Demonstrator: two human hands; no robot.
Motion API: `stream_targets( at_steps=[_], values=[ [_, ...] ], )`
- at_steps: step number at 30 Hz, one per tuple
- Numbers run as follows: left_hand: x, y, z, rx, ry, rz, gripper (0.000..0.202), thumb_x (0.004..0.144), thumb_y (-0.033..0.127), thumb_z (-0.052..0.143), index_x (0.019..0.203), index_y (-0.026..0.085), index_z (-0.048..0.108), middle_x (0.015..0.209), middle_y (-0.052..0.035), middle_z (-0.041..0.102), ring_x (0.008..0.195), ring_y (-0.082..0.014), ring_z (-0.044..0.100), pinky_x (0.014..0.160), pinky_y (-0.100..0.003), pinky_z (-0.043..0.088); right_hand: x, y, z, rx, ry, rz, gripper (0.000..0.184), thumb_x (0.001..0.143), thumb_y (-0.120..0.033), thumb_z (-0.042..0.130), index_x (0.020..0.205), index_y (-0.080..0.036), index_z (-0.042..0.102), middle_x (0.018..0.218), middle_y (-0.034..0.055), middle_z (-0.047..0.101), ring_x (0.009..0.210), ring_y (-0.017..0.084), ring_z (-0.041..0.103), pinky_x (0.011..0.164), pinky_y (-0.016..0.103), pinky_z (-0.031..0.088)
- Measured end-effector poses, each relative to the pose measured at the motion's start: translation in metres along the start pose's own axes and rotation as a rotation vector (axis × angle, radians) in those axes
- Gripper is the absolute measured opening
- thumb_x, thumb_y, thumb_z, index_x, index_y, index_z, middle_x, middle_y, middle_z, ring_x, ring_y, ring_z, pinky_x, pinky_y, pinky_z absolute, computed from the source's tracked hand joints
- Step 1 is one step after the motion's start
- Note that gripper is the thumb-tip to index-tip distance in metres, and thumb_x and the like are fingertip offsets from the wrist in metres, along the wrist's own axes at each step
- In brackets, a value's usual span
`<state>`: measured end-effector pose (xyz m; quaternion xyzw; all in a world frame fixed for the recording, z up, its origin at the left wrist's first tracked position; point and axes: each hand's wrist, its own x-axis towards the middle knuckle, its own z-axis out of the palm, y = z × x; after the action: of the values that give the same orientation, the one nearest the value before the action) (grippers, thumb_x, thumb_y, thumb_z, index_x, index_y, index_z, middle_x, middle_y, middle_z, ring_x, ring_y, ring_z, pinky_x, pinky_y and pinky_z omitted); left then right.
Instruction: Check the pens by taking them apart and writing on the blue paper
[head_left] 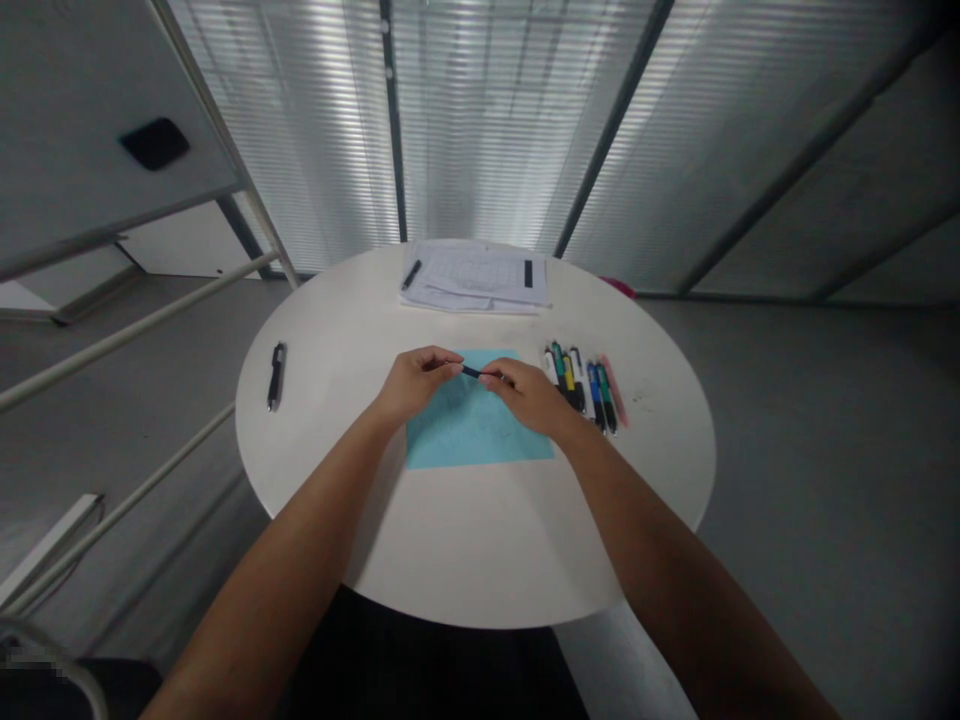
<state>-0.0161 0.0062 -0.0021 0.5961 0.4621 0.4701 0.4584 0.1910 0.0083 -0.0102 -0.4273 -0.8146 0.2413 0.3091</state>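
Between my two hands is a slim dark stick that looks like a pen, held level above a light blue sheet. My left hand pinches its left end between thumb and fingers. At the other end, my right hand closes on it in the same way. Only the short middle stretch shows; both ends are hidden by my fingers. The blue sheet lies flat on the white round table, partly covered by my hands, with faint marks on it.
Right of the sheet lie several pens and markers in a row, with a pinkish-red strip beside them. A black pen lies at the table's left. Stacked papers with a dark pen on top are at the back.
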Motion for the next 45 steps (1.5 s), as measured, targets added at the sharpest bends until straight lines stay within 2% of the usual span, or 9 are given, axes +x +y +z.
stream_targets(
  at_steps=[4,7,11,17,23,28,34,39,45],
  values=[
    [0.002,-0.006,-0.001,-0.009,0.02,-0.02,0.028,0.07,0.039,0.072,0.082,0.014,0.071,0.064,-0.0004,0.06,0.055,-0.0081,0.044,0.052,-0.023,0.034,0.0,0.0,0.0,-0.035,0.036,0.032,0.022,0.089,-0.04,0.054,0.101,-0.022,0.06,0.093,0.0035,0.064,0.08,0.017,0.057,0.073,0.031,0.043],
    [0.004,-0.011,-0.001,-0.036,0.046,-0.044,0.03,0.07,0.043,0.072,0.077,0.014,0.068,0.057,0.0021,0.053,0.051,-0.0068,0.039,0.049,-0.022,0.029,0.0,0.003,0.0,-0.073,0.084,0.045,0.019,0.085,-0.038,0.06,0.095,-0.022,0.058,0.091,0.0027,0.062,0.081,0.018,0.057,0.073,0.031,0.042],
    [0.005,-0.012,-0.002,-0.067,0.051,-0.045,0.03,0.07,0.042,0.073,0.076,0.014,0.066,0.054,0.0037,0.048,0.048,-0.0063,0.037,0.047,-0.023,0.027,0.001,0.006,0.0,-0.078,0.017,-0.047,0.023,0.094,-0.037,0.045,0.086,-0.02,0.06,0.086,0.0035,0.059,0.082,0.017,0.055,0.077,0.032,0.042],
    [0.005,-0.01,-0.003,-0.119,0.082,-0.046,0.026,0.072,0.039,0.071,0.073,0.014,0.064,0.053,0.0034,0.048,0.047,-0.0065,0.039,0.047,-0.023,0.028,0.0,0.008,0.002,0.001,0.054,0.035,0.022,0.087,-0.04,0.057,0.099,-0.022,0.056,0.092,0.003,0.061,0.082,0.018,0.056,0.074,0.032,0.044],
    [0.007,-0.011,-0.004,-0.159,0.082,-0.061,0.026,0.07,0.04,0.072,0.072,0.015,0.063,0.053,0.0033,0.049,0.046,-0.0064,0.04,0.047,-0.023,0.029,0.0,0.008,0.001,-0.051,0.007,-0.016,0.028,0.096,-0.039,0.039,0.085,-0.021,0.057,0.084,0.004,0.059,0.081,0.018,0.055,0.076,0.033,0.042],
    [0.007,-0.011,-0.005,-0.186,0.131,-0.093,0.027,0.069,0.04,0.072,0.067,0.015,0.061,0.051,0.0033,0.048,0.045,-0.0062,0.038,0.046,-0.023,0.028,-0.001,0.007,0.002,-0.001,0.059,0.077,0.024,0.085,-0.043,0.059,0.096,-0.022,0.055,0.089,0.0022,0.062,0.074,0.016,0.055,0.069,0.03,0.042],
    [0.007,-0.009,-0.005,-0.242,0.13,-0.114,0.028,0.068,0.039,0.074,0.065,0.015,0.059,0.055,0.0021,0.05,0.048,-0.0065,0.041,0.046,-0.023,0.03,-0.002,0.003,-0.001,-0.004,-0.023,0.072,0.032,0.096,-0.042,0.037,0.081,-0.02,0.056,0.075,0.0014,0.061,0.069,0.016,0.054,0.066,0.029,0.039],
    [0.006,-0.009,-0.006,-0.315,0.151,-0.137,0.031,0.067,0.04,0.076,0.064,0.015,0.058,0.059,0.0014,0.051,0.049,-0.0064,0.042,0.046,-0.022,0.03,-0.002,0.005,0.002,0.035,0.081,0.101,0.023,0.085,-0.043,0.059,0.093,-0.022,0.055,0.083,0.001,0.063,0.072,0.016,0.056,0.067,0.03,0.041],
    [0.009,-0.014,-0.007,-0.333,0.138,-0.128,0.033,0.069,0.042,0.075,0.065,0.015,0.057,0.059,0.0014,0.05,0.05,-0.0062,0.042,0.046,-0.022,0.029,-0.002,0.003,-0.001,0.011,0.029,0.072,0.023,0.091,-0.042,0.05,0.087,-0.021,0.058,0.078,0.0011,0.062,0.07,0.016,0.054,0.067,0.03,0.039]
  ],
)
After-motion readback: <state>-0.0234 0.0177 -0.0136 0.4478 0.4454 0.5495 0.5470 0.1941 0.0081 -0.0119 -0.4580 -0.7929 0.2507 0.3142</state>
